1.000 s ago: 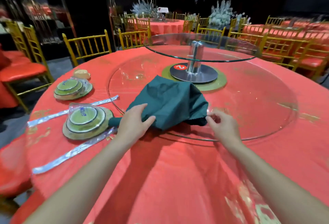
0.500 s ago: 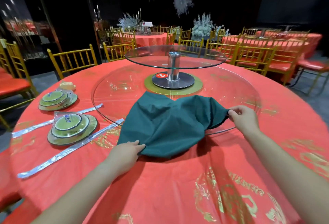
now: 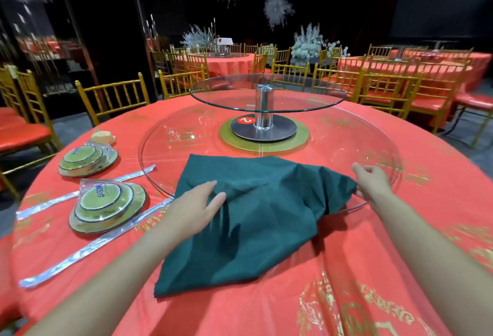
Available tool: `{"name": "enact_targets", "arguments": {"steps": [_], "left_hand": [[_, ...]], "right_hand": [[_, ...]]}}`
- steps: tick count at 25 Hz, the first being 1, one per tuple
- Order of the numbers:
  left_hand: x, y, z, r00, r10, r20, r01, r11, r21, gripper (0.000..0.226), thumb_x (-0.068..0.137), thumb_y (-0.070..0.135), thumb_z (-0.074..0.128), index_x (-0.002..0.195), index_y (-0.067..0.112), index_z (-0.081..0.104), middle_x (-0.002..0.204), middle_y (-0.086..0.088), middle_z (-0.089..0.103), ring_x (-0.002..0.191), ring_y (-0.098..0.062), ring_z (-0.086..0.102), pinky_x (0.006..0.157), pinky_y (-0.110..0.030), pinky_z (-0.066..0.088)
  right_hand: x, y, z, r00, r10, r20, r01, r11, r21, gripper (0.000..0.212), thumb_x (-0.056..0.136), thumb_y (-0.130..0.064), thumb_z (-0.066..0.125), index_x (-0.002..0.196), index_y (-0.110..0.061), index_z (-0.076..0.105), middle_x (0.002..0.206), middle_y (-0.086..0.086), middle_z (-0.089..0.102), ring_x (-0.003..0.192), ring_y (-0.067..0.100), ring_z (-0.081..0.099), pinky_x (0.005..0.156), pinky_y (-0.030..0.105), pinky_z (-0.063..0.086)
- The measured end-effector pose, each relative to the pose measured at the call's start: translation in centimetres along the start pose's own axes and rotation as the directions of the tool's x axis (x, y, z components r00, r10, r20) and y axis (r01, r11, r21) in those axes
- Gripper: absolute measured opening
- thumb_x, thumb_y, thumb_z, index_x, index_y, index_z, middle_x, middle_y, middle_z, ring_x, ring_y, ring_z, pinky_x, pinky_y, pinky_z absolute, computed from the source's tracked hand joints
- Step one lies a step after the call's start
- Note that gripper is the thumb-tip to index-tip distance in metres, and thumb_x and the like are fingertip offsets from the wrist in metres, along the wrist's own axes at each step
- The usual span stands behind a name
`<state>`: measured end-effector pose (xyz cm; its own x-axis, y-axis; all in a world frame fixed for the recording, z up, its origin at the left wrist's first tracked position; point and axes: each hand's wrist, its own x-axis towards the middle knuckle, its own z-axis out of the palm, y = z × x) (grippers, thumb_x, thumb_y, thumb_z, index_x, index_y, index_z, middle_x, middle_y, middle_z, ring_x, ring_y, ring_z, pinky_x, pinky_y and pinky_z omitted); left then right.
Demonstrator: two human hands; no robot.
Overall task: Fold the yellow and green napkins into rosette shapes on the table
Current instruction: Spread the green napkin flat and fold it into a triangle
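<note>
Two stacks of green plates in clear plastic wrap (image 3: 106,206) stand left of the large round glass turntable (image 3: 373,138), on the red tablecloth (image 3: 240,309). My left hand (image 3: 196,209) lies flat on the dark green cloth napkin (image 3: 261,223) with its fingers straight, and presses the left part by the turntable's near rim. The napkin is spread out and wrinkled, its far half on the glass and its near half on the tablecloth. My right hand (image 3: 372,181) pinches the napkin's right corner above the near right rim of the turntable.
</note>
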<state>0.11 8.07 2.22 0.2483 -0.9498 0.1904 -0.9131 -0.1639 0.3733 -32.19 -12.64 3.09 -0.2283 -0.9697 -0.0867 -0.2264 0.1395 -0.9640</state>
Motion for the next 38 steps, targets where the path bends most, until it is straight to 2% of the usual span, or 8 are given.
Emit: {"name": "enact_targets", "arguments": {"steps": [4,9,13,18,22,26,33,38], "left_hand": [[3.7,0.2,2.7,0.998,-0.050,0.047,0.053,0.996,-0.071,0.061,0.095,0.055,0.022,0.148,0.028,0.012,0.158,0.000,0.009,0.145,-0.021,0.006,0.117,-0.046,0.013],[4.3,-1.5,5.7,0.958,-0.137,0.253,0.075,0.967,0.243,0.069,0.083,0.073,0.013,0.145,0.043,0.011,0.158,0.006,0.003,0.145,-0.024,-0.001,0.112,-0.058,0.005],[5.2,-2.9,5.8,0.947,-0.260,0.189,0.203,0.939,0.278,0.077,0.076,0.080,0.008,0.145,0.045,0.006,0.158,0.007,-0.001,0.145,-0.025,-0.004,0.107,-0.065,0.003],[5.8,-3.8,5.7,0.929,-0.333,0.162,0.278,0.916,0.290,0.080,0.075,0.082,0.010,0.145,0.044,0.003,0.158,0.006,-0.002,0.144,-0.026,-0.007,0.105,-0.069,0.001],[5.0,-4.1,5.6,0.942,-0.301,0.148,0.245,0.919,0.310,0.080,0.075,0.081,0.009,0.145,0.043,0.005,0.158,0.005,0.001,0.145,-0.028,-0.003,0.106,-0.067,0.000],[4.0,-4.0,5.1,0.942,-0.306,0.141,0.241,0.904,0.352,0.081,0.076,0.080,0.009,0.146,0.041,0.004,0.158,0.002,0.002,0.144,-0.030,-0.001,0.106,-0.067,0.001],[3.8,-3.1,4.4,0.936,-0.304,0.176,0.209,0.885,0.415,0.084,0.075,0.082,0.014,0.146,0.037,0.009,0.157,-0.002,0.011,0.140,-0.033,0.015,0.107,-0.058,0.018],[1.7,-0.7,3.1,0.988,-0.113,-0.108,0.139,0.950,0.280,0.085,0.085,0.067,0.036,0.149,0.019,0.007,0.156,-0.012,0.006,0.138,-0.033,0.019,0.113,-0.046,0.021]], "right_hand": [[1.0,0.7,0.8,0.996,0.082,0.039,-0.085,0.994,0.073,0.027,0.090,-0.028,0.056,0.109,-0.009,0.055,0.066,0.009,0.052,0.054,0.023,0.050,0.072,0.044,0.055],[2.1,1.0,1.9,0.970,-0.230,0.076,0.237,0.841,-0.486,0.056,0.085,-0.033,0.062,0.130,-0.004,0.047,0.133,0.022,0.049,0.126,0.033,0.043,0.103,0.039,0.033],[0.9,1.9,3.2,0.976,-0.210,0.051,0.207,0.839,-0.503,0.055,0.091,-0.041,0.049,0.123,0.004,0.051,0.125,0.029,0.053,0.122,0.039,0.045,0.097,0.040,0.036],[-2.8,3.7,3.2,0.962,-0.208,0.179,0.274,0.682,-0.678,0.052,0.086,-0.061,0.043,0.069,-0.018,0.066,0.087,0.012,0.069,0.096,0.034,0.060,0.077,0.039,0.042],[-4.4,3.4,6.4,0.931,-0.284,0.228,0.364,0.743,-0.561,0.031,0.083,-0.039,0.060,0.077,-0.010,0.070,0.087,0.010,0.071,0.089,0.032,0.061,0.075,0.035,0.044],[-4.1,1.4,6.3,0.978,-0.187,0.091,0.197,0.973,-0.119,0.022,0.091,-0.009,0.041,0.074,-0.004,0.053,0.077,0.021,0.056,0.069,0.028,0.053,0.067,0.040,0.046],[-0.6,-1.8,0.7,0.960,-0.280,-0.005,0.269,0.927,-0.261,0.020,0.087,-0.022,0.058,0.099,-0.007,0.061,0.105,0.018,0.064,0.099,0.034,0.060,0.088,0.042,0.047],[-3.0,-0.6,-0.8,0.932,-0.339,0.126,0.361,0.848,-0.388,0.048,0.087,-0.033,0.059,0.128,-0.012,0.046,0.124,0.015,0.052,0.114,0.029,0.053,0.099,0.039,0.039]]}}
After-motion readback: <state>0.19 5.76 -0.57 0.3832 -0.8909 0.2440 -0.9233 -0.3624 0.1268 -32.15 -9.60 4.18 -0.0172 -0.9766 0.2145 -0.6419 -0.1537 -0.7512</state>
